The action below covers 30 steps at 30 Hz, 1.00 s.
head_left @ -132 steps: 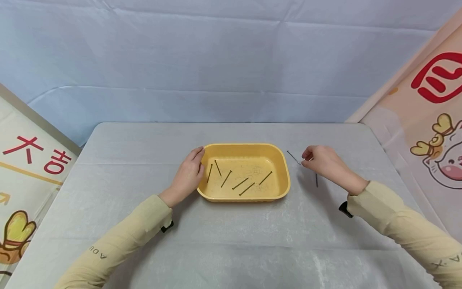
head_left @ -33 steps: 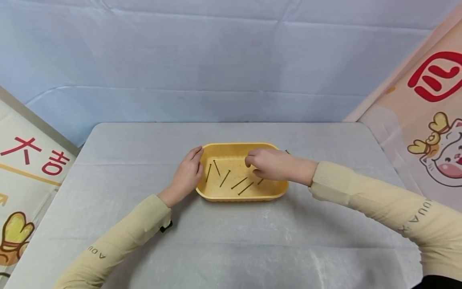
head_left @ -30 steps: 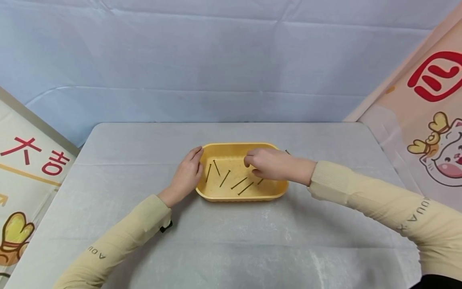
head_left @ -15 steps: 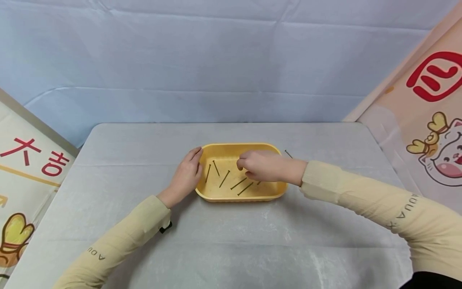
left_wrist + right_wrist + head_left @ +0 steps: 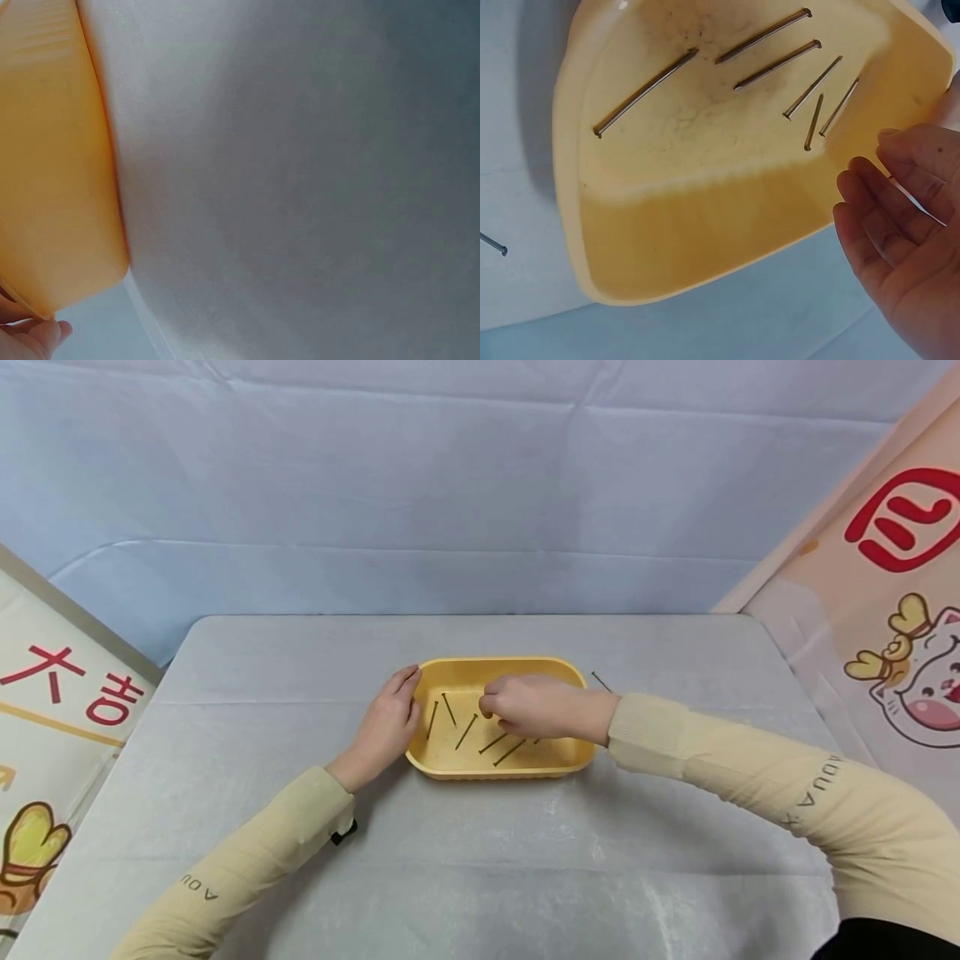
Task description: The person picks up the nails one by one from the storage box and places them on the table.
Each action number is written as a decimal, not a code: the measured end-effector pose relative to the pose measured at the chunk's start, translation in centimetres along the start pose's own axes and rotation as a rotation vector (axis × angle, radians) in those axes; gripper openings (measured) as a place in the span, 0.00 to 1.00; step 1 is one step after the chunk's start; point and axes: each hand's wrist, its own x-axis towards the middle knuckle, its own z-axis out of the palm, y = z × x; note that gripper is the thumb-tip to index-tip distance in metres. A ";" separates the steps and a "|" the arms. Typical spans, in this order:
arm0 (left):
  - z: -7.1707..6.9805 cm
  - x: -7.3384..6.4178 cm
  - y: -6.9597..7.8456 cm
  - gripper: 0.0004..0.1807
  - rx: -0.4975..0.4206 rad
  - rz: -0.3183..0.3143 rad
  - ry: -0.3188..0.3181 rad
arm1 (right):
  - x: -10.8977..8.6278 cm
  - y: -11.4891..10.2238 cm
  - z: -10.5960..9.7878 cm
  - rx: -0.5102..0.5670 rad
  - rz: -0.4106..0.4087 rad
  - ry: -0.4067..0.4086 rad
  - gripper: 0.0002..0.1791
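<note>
A shallow yellow plastic tray [image 5: 495, 773] sits on the table, with several dark nails [image 5: 467, 732] scattered over its floor. My left hand [image 5: 387, 718] grips the tray's left end; in the left wrist view its fingertips [image 5: 41, 337] pinch the rim at a corner. Above the tray's interior hovers my right hand [image 5: 534, 703], hiding part of the nails on that side. The right wrist view shows the right hand [image 5: 911, 217] with loosely bent fingers and nothing between them, the nails [image 5: 778, 65] lying below.
One nail [image 5: 602, 682] lies on the grey table cover [image 5: 480, 868] just beyond the tray's right end. My right forearm sleeve [image 5: 720, 747] crosses the table there. A pale blue cloth backdrop [image 5: 480, 485] rises behind, with printed banners [image 5: 911, 635] at both sides.
From the table right of the tray, my right hand has come over the tray and drifted further left across it. The left hand keeps its grip on the tray.
</note>
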 end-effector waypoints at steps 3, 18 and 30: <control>0.0 0.0 0.0 0.23 0.001 0.000 0.002 | 0.3 0.0 0.2 -0.005 -0.024 0.021 0.08; 0.0 0.0 0.0 0.23 0.000 -0.017 -0.017 | 2.3 -0.1 0.8 -0.046 -0.058 -0.045 0.07; -0.1 0.0 0.0 0.24 -0.004 -0.026 -0.029 | 3.6 0.1 1.5 -0.052 -0.063 -0.110 0.09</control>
